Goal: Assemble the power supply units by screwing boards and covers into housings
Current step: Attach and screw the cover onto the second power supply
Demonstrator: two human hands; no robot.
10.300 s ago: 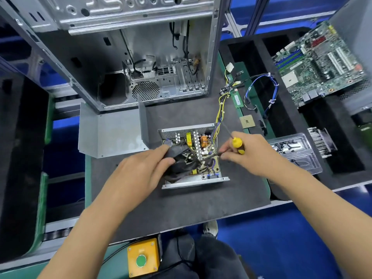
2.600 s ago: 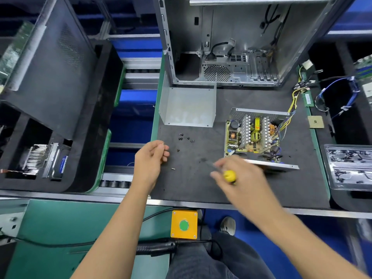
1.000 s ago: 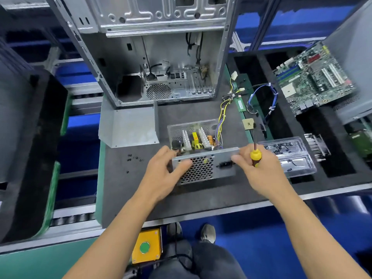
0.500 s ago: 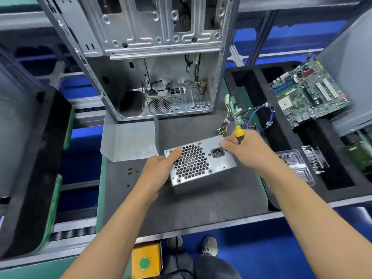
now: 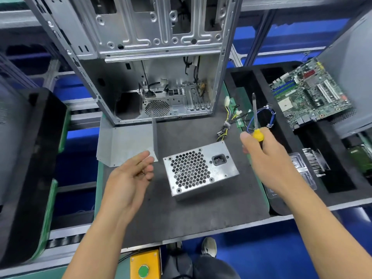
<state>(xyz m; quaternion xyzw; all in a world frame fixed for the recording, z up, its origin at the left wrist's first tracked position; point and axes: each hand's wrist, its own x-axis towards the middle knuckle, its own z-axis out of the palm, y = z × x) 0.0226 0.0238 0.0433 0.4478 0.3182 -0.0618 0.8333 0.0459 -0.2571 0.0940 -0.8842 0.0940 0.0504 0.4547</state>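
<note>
The power supply unit [image 5: 201, 170] stands on the black mat [image 5: 191, 218] with its honeycomb grille and power socket facing up. Its yellow and black cable bundle [image 5: 226, 122] trails off behind it. My left hand [image 5: 128, 178] hovers just left of the unit, palm up with relaxed fingers, not touching it; a tiny speck lies by the fingers, too small to identify. My right hand [image 5: 267, 158] is to the right of the unit and grips a yellow-handled screwdriver [image 5: 255, 117], shaft pointing away from me. A bent grey metal cover [image 5: 124, 143] lies behind my left hand.
An open computer case [image 5: 161, 57] stands at the back of the mat. On the right are black foam trays with a motherboard [image 5: 310, 93], a heat sink [image 5: 316, 160] and a clear plastic tray [image 5: 302, 170]. A yellow button box [image 5: 145, 264] sits below the table edge.
The power supply unit, held tilted in both hands half a second ago, now rests on the mat. My left hand has let go and drawn left; my right hand has pulled back with the screwdriver.
</note>
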